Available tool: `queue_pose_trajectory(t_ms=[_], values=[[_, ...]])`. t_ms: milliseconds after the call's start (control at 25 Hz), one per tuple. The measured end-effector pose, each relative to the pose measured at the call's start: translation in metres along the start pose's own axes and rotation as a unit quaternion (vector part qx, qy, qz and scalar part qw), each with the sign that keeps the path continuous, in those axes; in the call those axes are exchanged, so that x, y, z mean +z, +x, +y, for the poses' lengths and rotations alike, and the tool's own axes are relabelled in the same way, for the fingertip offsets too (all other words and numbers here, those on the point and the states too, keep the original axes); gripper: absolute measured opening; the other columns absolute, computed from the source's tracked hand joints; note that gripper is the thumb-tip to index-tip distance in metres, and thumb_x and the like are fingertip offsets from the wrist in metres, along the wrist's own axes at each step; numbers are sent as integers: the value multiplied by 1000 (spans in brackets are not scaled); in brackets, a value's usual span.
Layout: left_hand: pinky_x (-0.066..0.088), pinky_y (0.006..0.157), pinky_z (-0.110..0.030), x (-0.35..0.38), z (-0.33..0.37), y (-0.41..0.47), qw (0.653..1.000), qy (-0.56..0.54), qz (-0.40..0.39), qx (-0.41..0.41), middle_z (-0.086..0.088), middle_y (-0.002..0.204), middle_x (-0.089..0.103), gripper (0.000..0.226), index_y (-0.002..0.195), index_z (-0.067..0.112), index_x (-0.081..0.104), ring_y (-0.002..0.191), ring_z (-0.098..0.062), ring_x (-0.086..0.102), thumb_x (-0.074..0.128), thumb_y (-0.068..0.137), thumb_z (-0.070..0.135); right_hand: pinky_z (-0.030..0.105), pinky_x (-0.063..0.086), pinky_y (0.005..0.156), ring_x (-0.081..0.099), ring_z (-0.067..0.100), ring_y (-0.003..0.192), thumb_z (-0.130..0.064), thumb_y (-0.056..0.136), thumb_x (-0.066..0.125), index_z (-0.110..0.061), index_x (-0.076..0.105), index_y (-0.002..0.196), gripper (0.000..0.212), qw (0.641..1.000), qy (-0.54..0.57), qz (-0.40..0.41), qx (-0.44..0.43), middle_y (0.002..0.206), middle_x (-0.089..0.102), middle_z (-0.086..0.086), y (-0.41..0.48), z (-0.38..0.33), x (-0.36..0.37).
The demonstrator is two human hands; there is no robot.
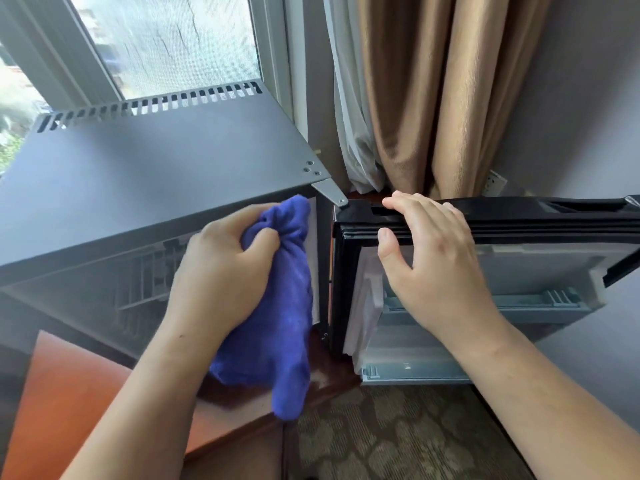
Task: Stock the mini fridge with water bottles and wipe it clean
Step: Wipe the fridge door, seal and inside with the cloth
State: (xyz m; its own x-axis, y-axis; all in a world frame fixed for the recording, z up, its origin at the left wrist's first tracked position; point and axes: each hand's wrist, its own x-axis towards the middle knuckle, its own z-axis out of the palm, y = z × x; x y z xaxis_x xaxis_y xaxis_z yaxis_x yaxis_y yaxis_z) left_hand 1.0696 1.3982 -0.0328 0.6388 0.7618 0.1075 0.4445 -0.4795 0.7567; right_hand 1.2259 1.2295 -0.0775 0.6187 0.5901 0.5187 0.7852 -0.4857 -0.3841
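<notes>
Cloth (277, 306) bunched in left hand (221, 271) at fridge (138, 168) front; right hand (433, 258) flat-fingered on door (519, 220) top.

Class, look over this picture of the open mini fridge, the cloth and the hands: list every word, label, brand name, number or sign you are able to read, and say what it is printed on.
None: no readable text shows anywhere in this view.
Mini fridge: plain grey top, no brand or label in view.
Fridge door: no lettering visible.
Blue cloth, held in the left hand: no tag or print.
Right hand rests on the door's top edge.
</notes>
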Motion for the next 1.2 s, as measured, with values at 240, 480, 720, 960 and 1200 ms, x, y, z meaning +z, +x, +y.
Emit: queue_pose_trajectory(t_ms=[240, 480, 720, 960, 1200], values=[[51, 70, -37, 32, 36, -4, 998, 55, -30, 6, 7, 74, 65, 16, 90, 34, 62, 81, -22, 62, 47, 88, 37, 44, 29, 121, 51, 21, 136, -34, 97, 46, -16, 61, 132, 41, 1000, 3, 5, 3, 139, 62, 2, 2, -1, 1], [54, 72, -36, 27, 16, -21, 993, 74, -30, 86, 14, 80, 69, 38, 114, 53, 59, 81, -16, 64, 44, 84, 35, 43, 26, 122, 49, 23, 138, -32, 98, 46, -16, 60, 133, 41, 1000, 4, 3, 4, 142, 61, 3, 2, -3, 0], [54, 88, -32, 55, -62, -50, 986, -51, -160, 11, 20, 98, 73, 39, 111, 49, 66, 99, 1, 67, 48, 88, 24, 42, 29, 122, 51, 19, 138, -10, 93, 62, -12, 70, 119, 27, 991, 116, 56, -29, 138, 62, 1, -27, -24, -8], [48, 82, -14, 87, -119, -36, 934, -304, -61, -178, 13, 93, 77, 19, 99, 27, 73, 91, 2, 67, 59, 98, 14, 22, 50, 87, 67, 8, 96, -9, 92, 64, -19, 74, 100, 16, 985, 169, -42, -18, 96, 71, -13, -63, -32, 20], [52, 94, -20, 93, -90, 41, 902, -411, 29, -131, 18, 96, 75, 9, 96, 32, 70, 98, 3, 69, 64, 100, 26, 16, 50, 76, 70, 6, 83, -8, 93, 66, -22, 76, 99, 19, 975, 205, -80, -6, 85, 74, -14, -51, -62, 35]])
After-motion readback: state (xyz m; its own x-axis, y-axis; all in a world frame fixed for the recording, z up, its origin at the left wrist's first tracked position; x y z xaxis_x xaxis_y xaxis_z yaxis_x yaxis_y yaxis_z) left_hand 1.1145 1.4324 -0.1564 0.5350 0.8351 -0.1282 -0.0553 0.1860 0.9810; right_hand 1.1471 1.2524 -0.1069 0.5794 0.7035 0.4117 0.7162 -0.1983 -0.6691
